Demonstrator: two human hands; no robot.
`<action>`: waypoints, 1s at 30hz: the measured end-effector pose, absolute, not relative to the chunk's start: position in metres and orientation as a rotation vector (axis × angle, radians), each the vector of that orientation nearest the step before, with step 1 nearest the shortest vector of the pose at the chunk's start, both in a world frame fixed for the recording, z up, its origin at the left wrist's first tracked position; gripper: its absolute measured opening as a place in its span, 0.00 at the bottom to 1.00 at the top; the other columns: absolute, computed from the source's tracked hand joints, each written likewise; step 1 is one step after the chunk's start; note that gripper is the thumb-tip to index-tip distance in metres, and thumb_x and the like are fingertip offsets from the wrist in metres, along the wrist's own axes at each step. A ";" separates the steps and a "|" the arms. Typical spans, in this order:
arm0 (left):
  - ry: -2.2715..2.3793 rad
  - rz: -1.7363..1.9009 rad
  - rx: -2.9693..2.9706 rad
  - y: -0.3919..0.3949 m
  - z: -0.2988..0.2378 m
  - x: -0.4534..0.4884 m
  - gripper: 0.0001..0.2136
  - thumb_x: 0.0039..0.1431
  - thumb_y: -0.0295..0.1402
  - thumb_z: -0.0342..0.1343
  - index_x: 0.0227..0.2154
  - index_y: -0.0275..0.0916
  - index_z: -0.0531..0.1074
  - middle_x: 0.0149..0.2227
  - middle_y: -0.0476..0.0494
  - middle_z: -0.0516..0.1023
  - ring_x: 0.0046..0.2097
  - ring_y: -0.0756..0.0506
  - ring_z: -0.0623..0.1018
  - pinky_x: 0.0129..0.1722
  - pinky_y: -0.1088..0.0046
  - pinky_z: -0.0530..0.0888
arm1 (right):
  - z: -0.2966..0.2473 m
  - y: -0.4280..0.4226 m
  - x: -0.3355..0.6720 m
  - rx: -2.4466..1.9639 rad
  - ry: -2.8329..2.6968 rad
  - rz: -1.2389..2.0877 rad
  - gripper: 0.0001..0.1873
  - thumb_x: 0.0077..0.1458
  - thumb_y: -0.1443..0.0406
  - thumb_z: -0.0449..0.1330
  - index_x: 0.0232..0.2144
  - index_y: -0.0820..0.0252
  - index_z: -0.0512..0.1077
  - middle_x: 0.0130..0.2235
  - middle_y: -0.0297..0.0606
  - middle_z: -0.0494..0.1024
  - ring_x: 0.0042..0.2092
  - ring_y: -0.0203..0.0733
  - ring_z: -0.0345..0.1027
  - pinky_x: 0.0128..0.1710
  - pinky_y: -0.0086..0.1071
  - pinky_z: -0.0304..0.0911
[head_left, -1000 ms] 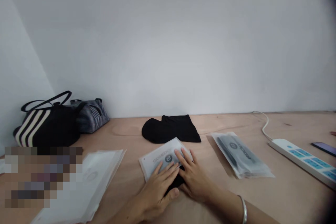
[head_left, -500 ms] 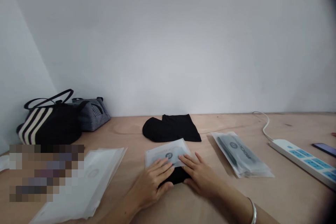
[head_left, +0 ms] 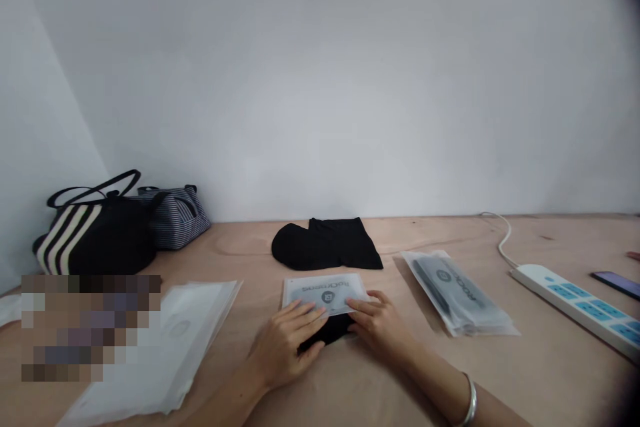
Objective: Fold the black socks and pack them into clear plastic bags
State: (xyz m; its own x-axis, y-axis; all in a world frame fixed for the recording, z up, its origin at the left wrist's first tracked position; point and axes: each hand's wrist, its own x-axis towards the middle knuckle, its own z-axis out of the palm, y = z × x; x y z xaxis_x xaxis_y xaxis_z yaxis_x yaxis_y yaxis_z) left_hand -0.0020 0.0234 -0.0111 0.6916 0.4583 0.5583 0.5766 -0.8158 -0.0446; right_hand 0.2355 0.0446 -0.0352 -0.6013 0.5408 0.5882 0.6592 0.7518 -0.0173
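Two open hands: my left hand (head_left: 281,345) and right hand (head_left: 381,329) pin a clear plastic packet (head_left: 325,292) on black cloth (head_left: 327,332). It sits squarer now.

Soft, even light; lens vignette darkens the right corners.

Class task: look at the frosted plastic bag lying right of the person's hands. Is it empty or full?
Full: a dark item shows through the frosted plastic bag, filling much of it.
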 end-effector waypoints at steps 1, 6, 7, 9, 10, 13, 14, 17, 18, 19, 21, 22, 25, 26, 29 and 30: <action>-0.817 -0.817 -2.688 0.023 -0.011 -0.002 0.16 0.56 0.29 0.49 0.48 0.39 0.66 0.47 0.44 0.73 0.49 0.43 0.72 0.47 0.59 0.70 | -0.034 0.044 0.235 -0.894 -2.345 -0.262 0.02 0.52 0.65 0.58 0.30 0.57 0.71 0.41 0.37 0.76 0.38 0.39 0.70 0.48 0.41 0.53; -0.803 -1.013 -2.665 0.022 -0.017 -0.002 0.16 0.57 0.21 0.42 0.45 0.40 0.67 0.46 0.45 0.74 0.46 0.48 0.74 0.44 0.71 0.73 | -0.022 0.036 0.234 -0.777 -2.322 -0.137 0.05 0.52 0.69 0.54 0.26 0.58 0.66 0.35 0.36 0.75 0.36 0.36 0.68 0.46 0.38 0.54; -0.859 -1.064 -2.653 0.022 -0.018 -0.002 0.15 0.58 0.22 0.43 0.44 0.41 0.68 0.44 0.45 0.75 0.44 0.48 0.75 0.43 0.72 0.73 | -0.020 0.034 0.234 -0.774 -2.320 -0.103 0.05 0.52 0.71 0.53 0.27 0.58 0.65 0.34 0.36 0.75 0.35 0.36 0.67 0.44 0.36 0.56; -1.030 -1.141 -2.645 0.019 -0.020 -0.001 0.13 0.57 0.23 0.44 0.43 0.41 0.67 0.41 0.47 0.76 0.41 0.48 0.76 0.40 0.72 0.74 | -0.016 0.031 0.234 -0.826 -2.327 -0.052 0.04 0.50 0.71 0.53 0.32 0.59 0.64 0.34 0.37 0.73 0.36 0.37 0.65 0.39 0.34 0.57; -1.125 -1.152 -2.653 0.018 -0.021 0.001 0.13 0.57 0.24 0.44 0.42 0.42 0.66 0.39 0.48 0.77 0.40 0.48 0.77 0.39 0.71 0.74 | -0.014 0.030 0.234 -0.867 -2.343 -0.044 0.07 0.49 0.70 0.54 0.34 0.59 0.64 0.34 0.37 0.72 0.37 0.39 0.64 0.38 0.34 0.57; -1.266 -1.120 -2.695 0.014 -0.017 0.003 0.12 0.54 0.23 0.44 0.38 0.42 0.66 0.38 0.49 0.76 0.39 0.48 0.76 0.39 0.70 0.74 | -0.012 0.029 0.234 -0.971 -2.410 -0.068 0.11 0.47 0.69 0.56 0.37 0.58 0.64 0.34 0.37 0.70 0.37 0.41 0.61 0.37 0.34 0.54; -1.257 -1.092 -2.711 0.013 -0.015 0.003 0.12 0.54 0.23 0.44 0.38 0.42 0.66 0.39 0.48 0.76 0.40 0.47 0.76 0.40 0.69 0.73 | -0.011 0.028 0.234 -0.997 -2.420 -0.075 0.10 0.47 0.68 0.56 0.36 0.58 0.65 0.33 0.36 0.70 0.37 0.41 0.61 0.37 0.35 0.53; -1.145 -0.953 -2.771 0.009 -0.007 -0.005 0.16 0.51 0.28 0.49 0.44 0.41 0.64 0.43 0.44 0.73 0.45 0.44 0.73 0.45 0.65 0.71 | -0.010 0.026 0.232 -1.015 -2.411 -0.063 0.12 0.47 0.63 0.56 0.37 0.57 0.66 0.35 0.37 0.69 0.37 0.42 0.60 0.39 0.37 0.51; -1.109 -0.891 -2.789 0.009 -0.005 -0.011 0.19 0.49 0.29 0.51 0.47 0.40 0.62 0.46 0.43 0.72 0.47 0.42 0.71 0.47 0.63 0.70 | -0.009 0.024 0.230 -0.994 -2.407 -0.065 0.15 0.46 0.61 0.56 0.39 0.57 0.66 0.36 0.38 0.68 0.38 0.43 0.59 0.40 0.38 0.51; -1.087 -0.844 -2.792 0.008 -0.005 -0.017 0.22 0.47 0.29 0.52 0.49 0.40 0.61 0.48 0.42 0.70 0.49 0.41 0.70 0.49 0.62 0.68 | -0.009 0.023 0.227 -0.969 -2.402 -0.078 0.17 0.46 0.59 0.56 0.40 0.57 0.66 0.36 0.38 0.68 0.38 0.43 0.59 0.40 0.38 0.50; -1.101 -0.809 -2.747 0.008 -0.007 -0.032 0.24 0.45 0.26 0.51 0.49 0.39 0.61 0.49 0.41 0.69 0.50 0.41 0.69 0.49 0.63 0.68 | -0.006 0.019 0.216 -0.923 -2.395 -0.124 0.18 0.46 0.58 0.56 0.41 0.57 0.65 0.38 0.39 0.68 0.39 0.44 0.59 0.41 0.39 0.49; -1.126 -0.820 -2.709 0.008 -0.009 -0.038 0.24 0.45 0.25 0.49 0.49 0.39 0.61 0.49 0.41 0.69 0.49 0.42 0.70 0.48 0.64 0.69 | -0.005 0.017 0.208 -0.898 -2.401 -0.149 0.17 0.47 0.59 0.56 0.41 0.57 0.66 0.38 0.39 0.68 0.39 0.44 0.58 0.41 0.39 0.49; -1.175 -0.892 -2.625 0.010 -0.018 -0.051 0.22 0.44 0.22 0.46 0.45 0.40 0.64 0.45 0.43 0.72 0.45 0.44 0.73 0.43 0.68 0.73 | -0.002 0.014 0.180 -0.822 -2.474 -0.224 0.14 0.48 0.58 0.56 0.38 0.57 0.66 0.37 0.38 0.68 0.40 0.44 0.58 0.42 0.40 0.49; -1.170 -0.913 -2.610 0.010 -0.021 -0.052 0.20 0.45 0.22 0.46 0.43 0.40 0.66 0.44 0.43 0.72 0.43 0.45 0.74 0.42 0.70 0.73 | -0.002 0.015 0.170 -0.793 -2.502 -0.256 0.13 0.48 0.58 0.55 0.37 0.57 0.66 0.36 0.38 0.68 0.39 0.44 0.58 0.42 0.41 0.49; -1.114 -0.951 -2.601 0.011 -0.025 -0.050 0.12 0.49 0.22 0.43 0.33 0.39 0.68 0.35 0.45 0.74 0.37 0.47 0.75 0.35 0.73 0.74 | -0.010 0.019 0.143 -0.724 -2.528 -0.379 0.09 0.52 0.60 0.53 0.32 0.58 0.67 0.33 0.36 0.70 0.37 0.43 0.58 0.41 0.43 0.50; -1.091 -0.956 -2.606 0.011 -0.025 -0.049 0.11 0.51 0.22 0.42 0.29 0.39 0.68 0.32 0.45 0.74 0.34 0.48 0.75 0.33 0.75 0.74 | -0.013 0.021 0.136 -0.693 -2.526 -0.420 0.07 0.53 0.62 0.52 0.30 0.59 0.67 0.30 0.36 0.70 0.35 0.42 0.58 0.40 0.43 0.50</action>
